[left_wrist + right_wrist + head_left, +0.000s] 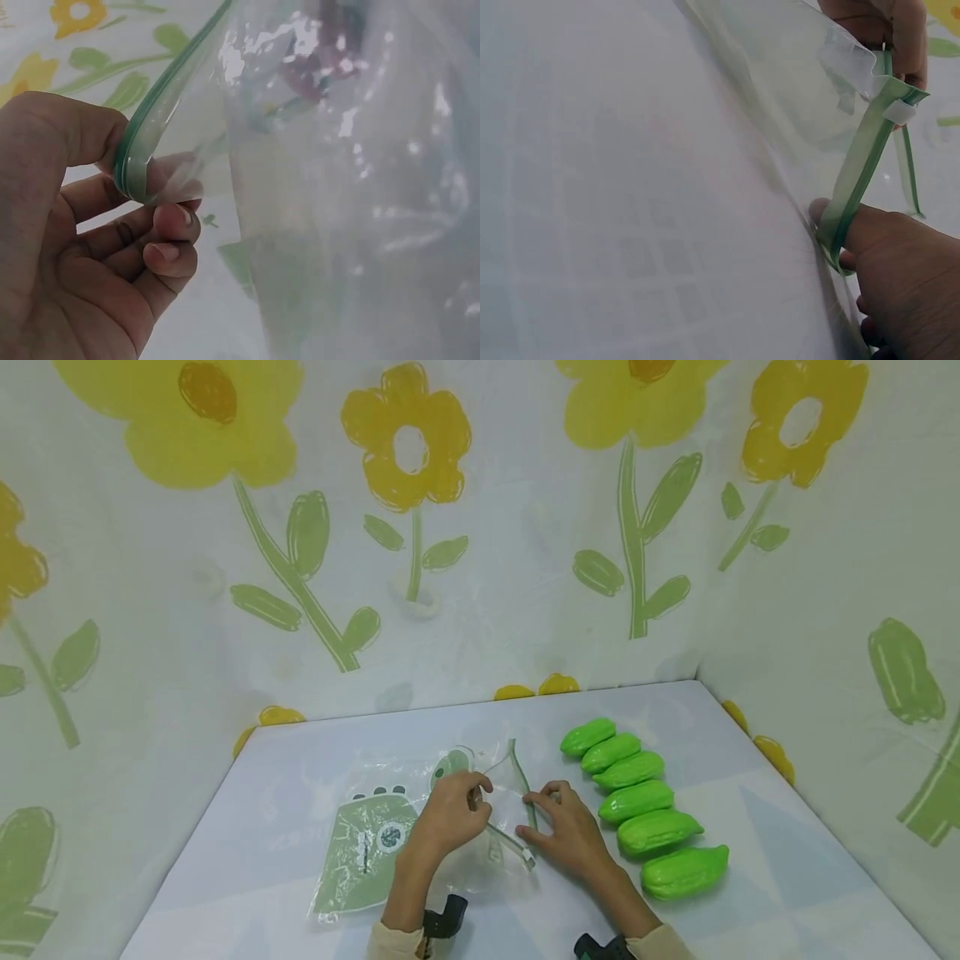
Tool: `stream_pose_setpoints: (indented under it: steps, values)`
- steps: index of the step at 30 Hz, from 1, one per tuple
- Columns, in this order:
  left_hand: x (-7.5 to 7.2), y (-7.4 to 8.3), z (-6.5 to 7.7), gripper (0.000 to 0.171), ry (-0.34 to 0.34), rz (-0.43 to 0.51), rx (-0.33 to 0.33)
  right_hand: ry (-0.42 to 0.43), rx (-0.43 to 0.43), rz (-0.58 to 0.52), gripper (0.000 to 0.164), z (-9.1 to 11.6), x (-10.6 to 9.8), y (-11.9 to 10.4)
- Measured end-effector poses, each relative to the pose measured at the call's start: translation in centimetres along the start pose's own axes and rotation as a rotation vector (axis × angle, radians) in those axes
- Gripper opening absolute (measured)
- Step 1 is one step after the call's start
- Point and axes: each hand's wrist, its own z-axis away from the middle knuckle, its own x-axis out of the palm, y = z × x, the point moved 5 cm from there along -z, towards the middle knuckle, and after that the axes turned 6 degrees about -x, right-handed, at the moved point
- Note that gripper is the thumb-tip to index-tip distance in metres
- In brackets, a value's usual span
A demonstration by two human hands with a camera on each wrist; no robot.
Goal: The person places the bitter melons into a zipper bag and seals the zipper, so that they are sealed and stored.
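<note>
A clear plastic zipper bag (341, 897) with a green printed front lies across the table between my hands. Its mouth, edged by green zip strips (521, 768), is spread apart and faces right. My left hand (453, 810) pinches one edge of the mouth; in the left wrist view the thumb lies over the green strip (154, 105), with fingertips showing below it. My right hand (566, 827) pinches the mouth on its right side, the thumb against the strip (855, 169) in the right wrist view. A white slider (900, 112) sits near one end of the strip.
Several bright green, ridged, melon-shaped pieces (636, 799) stand in a slanting row to the right of my right hand. The white table (247, 827) meets flower-printed fabric (495, 635) at its back and right edges.
</note>
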Motion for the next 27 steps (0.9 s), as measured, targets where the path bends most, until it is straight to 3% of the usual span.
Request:
stream_pose_setpoints:
  steps: [7,16,27]
  values:
    - [-1.4,-0.2,-0.1,0.016,0.002,0.041,0.03,-0.004,0.012,0.002,0.046,-0.2,0.1,0.1]
    - [-3.1,-0.4,0.4,0.011,-0.009,0.095,-0.024,0.004,0.008,0.012,0.047,-0.2,0.0,0.1]
    - [-5.4,-1.3,1.2,0.013,0.055,0.189,-0.058,-0.011,0.039,0.004,0.045,-0.3,-0.1,-0.2]
